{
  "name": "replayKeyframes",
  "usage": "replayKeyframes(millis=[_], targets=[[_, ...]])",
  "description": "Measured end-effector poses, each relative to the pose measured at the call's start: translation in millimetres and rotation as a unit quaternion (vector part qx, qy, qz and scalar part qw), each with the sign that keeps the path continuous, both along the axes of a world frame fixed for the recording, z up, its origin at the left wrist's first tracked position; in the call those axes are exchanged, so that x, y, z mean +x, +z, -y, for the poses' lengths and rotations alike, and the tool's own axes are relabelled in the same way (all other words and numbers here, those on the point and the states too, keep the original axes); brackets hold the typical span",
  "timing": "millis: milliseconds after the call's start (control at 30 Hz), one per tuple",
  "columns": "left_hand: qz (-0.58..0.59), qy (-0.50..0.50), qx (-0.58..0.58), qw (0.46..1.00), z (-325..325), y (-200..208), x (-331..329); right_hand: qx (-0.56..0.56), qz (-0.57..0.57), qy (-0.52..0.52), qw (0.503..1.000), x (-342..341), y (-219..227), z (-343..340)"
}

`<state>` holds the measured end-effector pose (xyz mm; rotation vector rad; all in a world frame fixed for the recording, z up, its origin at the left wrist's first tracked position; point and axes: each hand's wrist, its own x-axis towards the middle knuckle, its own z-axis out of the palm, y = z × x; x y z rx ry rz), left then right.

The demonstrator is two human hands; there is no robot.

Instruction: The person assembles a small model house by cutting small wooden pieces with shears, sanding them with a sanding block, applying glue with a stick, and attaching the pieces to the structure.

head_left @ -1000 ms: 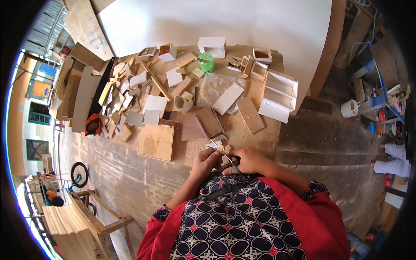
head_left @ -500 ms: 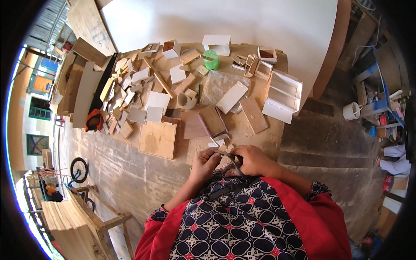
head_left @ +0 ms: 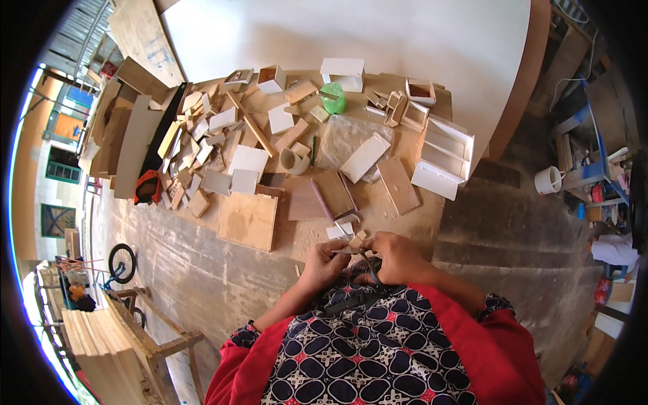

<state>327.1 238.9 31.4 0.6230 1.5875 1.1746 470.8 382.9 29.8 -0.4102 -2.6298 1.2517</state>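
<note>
My left hand [head_left: 322, 265] is closed, with thumb and fingers pinched at one end of a thin dark-grey curved strip [head_left: 368, 264]. The fingers of my right hand [head_left: 399, 260] are bent around the same strip, which loops down between my hands in front of my patterned clothing. Its exact kind is hard to make out. Just beyond my fingertips, small wooden blocks [head_left: 359, 238] lie at the near table edge. Beside them are a small white piece [head_left: 339, 231] and a long pinkish rod [head_left: 322, 199] resting on a brown board.
A heap of wood offcuts [head_left: 196, 145] covers the table's left side. Farther back stand a green plastic cup [head_left: 333, 99] and white boxes. A white compartmented box [head_left: 443, 155] sits at the right edge. An orange-and-black saw handle [head_left: 146, 187] juts out at the left.
My hands have come slightly lower and closer together, and the strip between them shows less of its length. The table things appear shifted slightly as the view moved.
</note>
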Motion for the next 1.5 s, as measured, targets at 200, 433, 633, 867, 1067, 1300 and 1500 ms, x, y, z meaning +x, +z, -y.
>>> replayKeyframes(millis=[200, 433, 633, 867, 1067, 1300, 1500], targets=[[-0.001, 0.010, 0.029, 1.000, 1.4, -6.5, 5.5, -0.067, 0.024, -0.002, 0.997, 2.7, -7.0, 5.8], [0.002, 0.023, 0.004, 1.000, -8.2, 4.3, 3.6, -0.116, 0.068, -0.018, 0.991, 7.6, -14.8, 2.5], [0.025, 0.011, -0.012, 1.000, -10.4, -23.3, -5.5, -0.098, 0.125, -0.023, 0.987, -1.1, -6.7, -6.9], [0.105, 0.015, -0.070, 0.992, -17.7, -39.7, -10.1, -0.066, 0.148, -0.016, 0.987, -1.9, -29.8, -9.5], [0.128, 0.010, -0.084, 0.988, -16.9, -58.7, -9.9, -0.050, 0.187, 0.001, 0.981, -2.3, -28.1, -12.9], [0.128, -0.006, -0.094, 0.987, -19.4, -57.0, -12.5, -0.116, 0.175, 0.001, 0.978, 1.3, -45.6, -13.0], [0.138, 0.030, -0.075, 0.987, -17.7, -47.4, -14.9, -0.223, 0.217, 0.035, 0.950, 1.2, -31.0, -17.2]])
